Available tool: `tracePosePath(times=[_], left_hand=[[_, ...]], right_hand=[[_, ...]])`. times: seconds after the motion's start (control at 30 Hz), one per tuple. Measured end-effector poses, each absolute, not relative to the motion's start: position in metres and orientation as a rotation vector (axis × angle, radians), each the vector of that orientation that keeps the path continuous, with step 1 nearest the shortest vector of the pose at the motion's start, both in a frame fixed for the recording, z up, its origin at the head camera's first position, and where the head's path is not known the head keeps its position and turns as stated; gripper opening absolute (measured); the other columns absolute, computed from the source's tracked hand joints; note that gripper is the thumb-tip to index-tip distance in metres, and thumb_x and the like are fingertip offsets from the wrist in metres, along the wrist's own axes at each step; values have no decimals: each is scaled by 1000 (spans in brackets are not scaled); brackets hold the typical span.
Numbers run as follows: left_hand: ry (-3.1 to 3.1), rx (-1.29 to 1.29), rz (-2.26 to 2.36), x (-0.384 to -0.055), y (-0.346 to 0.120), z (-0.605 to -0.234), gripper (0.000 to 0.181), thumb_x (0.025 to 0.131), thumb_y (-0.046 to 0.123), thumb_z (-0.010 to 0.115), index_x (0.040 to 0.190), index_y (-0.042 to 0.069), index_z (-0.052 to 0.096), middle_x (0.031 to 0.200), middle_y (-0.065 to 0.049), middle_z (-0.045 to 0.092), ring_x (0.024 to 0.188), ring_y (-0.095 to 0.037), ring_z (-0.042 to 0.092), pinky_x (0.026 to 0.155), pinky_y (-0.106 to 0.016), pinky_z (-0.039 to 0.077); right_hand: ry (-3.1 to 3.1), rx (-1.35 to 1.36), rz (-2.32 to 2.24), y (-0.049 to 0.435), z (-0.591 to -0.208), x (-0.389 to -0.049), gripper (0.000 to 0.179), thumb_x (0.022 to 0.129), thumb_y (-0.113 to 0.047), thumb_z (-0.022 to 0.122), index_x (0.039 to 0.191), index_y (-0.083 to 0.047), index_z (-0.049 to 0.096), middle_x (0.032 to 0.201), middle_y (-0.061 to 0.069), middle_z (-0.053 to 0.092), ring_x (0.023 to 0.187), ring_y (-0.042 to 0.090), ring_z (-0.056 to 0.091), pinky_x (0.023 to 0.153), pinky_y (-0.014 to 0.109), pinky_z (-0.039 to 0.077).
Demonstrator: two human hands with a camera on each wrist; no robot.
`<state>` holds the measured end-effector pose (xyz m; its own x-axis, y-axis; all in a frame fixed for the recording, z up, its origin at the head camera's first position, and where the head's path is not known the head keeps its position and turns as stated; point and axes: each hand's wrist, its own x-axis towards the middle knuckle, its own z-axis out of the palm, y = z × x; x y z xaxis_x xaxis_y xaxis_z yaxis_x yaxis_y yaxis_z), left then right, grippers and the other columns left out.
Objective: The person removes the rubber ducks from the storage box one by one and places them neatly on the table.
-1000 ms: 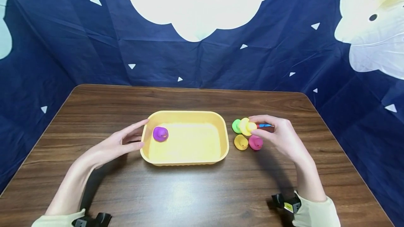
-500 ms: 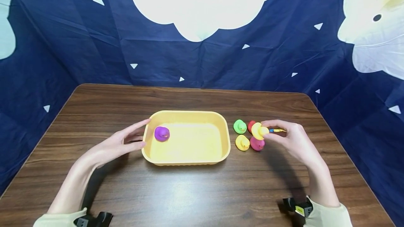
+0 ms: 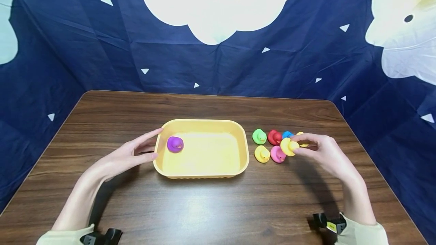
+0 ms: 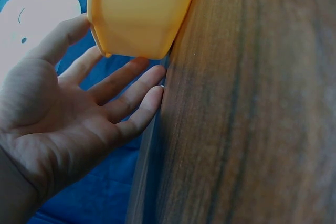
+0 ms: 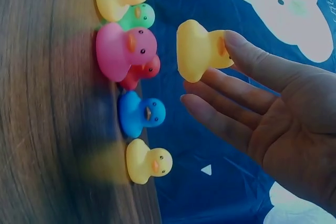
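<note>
My right hand [image 3: 327, 153] pinches a yellow rubber duck [image 3: 287, 146] by the head between thumb and fingers. In the right wrist view this yellow duck [image 5: 195, 51] is raised off the table, near the row of other ducks. My left hand [image 3: 131, 154] touches the left end of a yellow plastic tub [image 3: 201, 176], its fingers extended and spread. The left wrist view has the thumb and fingertips against the tub's end wall [image 4: 142, 19]. Inside the tub, near its left side, sits a purple rubber duck [image 3: 175, 144].
Right of the tub stand a green duck [image 3: 259, 136], a red duck [image 3: 274, 137], a yellow duck [image 3: 262, 154] and a pink duck [image 3: 277, 154]. A blue duck [image 5: 142, 115] and another yellow duck [image 5: 148, 162] stand farther right. Dark blue cloth [image 3: 218, 71] hangs behind the wooden table [image 3: 201, 214].
My right hand has carried the yellow duck to the right, from over the green and red ducks to beside the pink one, uncovering the red duck. The left hand has stayed at the tub.
</note>
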<state>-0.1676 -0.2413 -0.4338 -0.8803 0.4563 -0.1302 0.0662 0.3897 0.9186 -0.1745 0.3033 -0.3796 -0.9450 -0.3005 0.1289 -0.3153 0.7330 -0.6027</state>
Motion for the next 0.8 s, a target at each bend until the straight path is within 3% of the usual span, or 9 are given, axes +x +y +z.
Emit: tracePosePath(times=[0.27, 0.8], left_hand=[[2252, 439, 1510, -168, -241, -434, 71, 103, 21, 62, 164, 24, 26, 167, -16, 32, 147, -46, 42, 98, -13, 45], [2298, 455, 1486, -168, -241, -434, 71, 103, 22, 63, 164, 28, 27, 165, -16, 38, 145, -42, 45, 98, -13, 45]], right_hand=[[-2981, 490, 970, 315, -383, -176, 20, 93, -20, 77, 113, -14, 77, 111, 7, 77, 98, -9, 65, 82, 13, 55], [-3078, 468, 911, 328, -387, -180, 21, 91, -21, 80, 110, -12, 77, 109, 7, 78, 94, -6, 66, 80, 17, 55]])
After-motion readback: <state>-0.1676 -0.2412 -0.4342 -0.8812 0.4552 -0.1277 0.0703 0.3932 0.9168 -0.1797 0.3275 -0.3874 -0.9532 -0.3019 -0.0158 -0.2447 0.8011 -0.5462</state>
